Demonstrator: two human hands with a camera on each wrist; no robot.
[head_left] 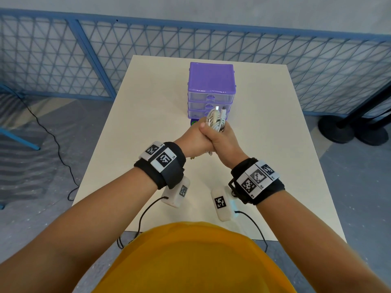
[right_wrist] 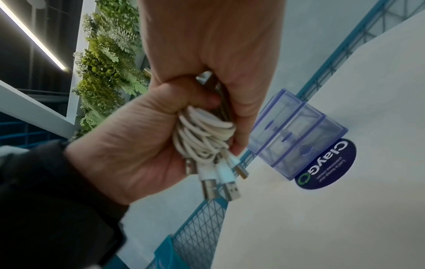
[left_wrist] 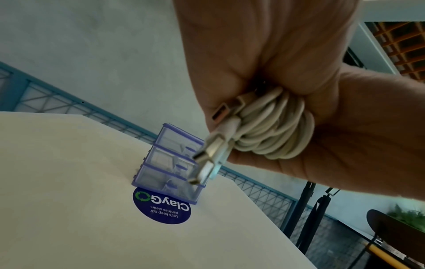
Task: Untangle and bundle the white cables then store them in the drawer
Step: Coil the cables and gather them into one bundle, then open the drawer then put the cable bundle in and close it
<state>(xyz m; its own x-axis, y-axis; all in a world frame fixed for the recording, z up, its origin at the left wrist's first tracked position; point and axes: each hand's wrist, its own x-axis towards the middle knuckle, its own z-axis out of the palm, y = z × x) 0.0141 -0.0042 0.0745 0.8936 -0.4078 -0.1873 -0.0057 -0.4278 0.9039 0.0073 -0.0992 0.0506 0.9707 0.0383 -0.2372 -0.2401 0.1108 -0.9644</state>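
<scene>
Both my hands meet above the table's middle and clasp one coiled bundle of white cables [head_left: 215, 120]. My left hand [head_left: 195, 135] grips the bundle from the left, and my right hand [head_left: 225, 140] wraps it from the right. Several USB plugs stick out of the top, towards the drawer unit. In the left wrist view the coil [left_wrist: 278, 127] is squeezed between both palms. The right wrist view shows the loops [right_wrist: 202, 134] with plugs hanging below. The purple drawer unit [head_left: 211, 81] stands just beyond my hands, its three clear drawers all pushed in.
The cream table [head_left: 148, 149] carries a round dark blue sticker [left_wrist: 162, 206] right in front of the drawer unit [left_wrist: 170, 163]. A blue mesh fence [head_left: 63, 60] runs behind the table. Black stand bases [head_left: 351, 130] sit on the floor at the right.
</scene>
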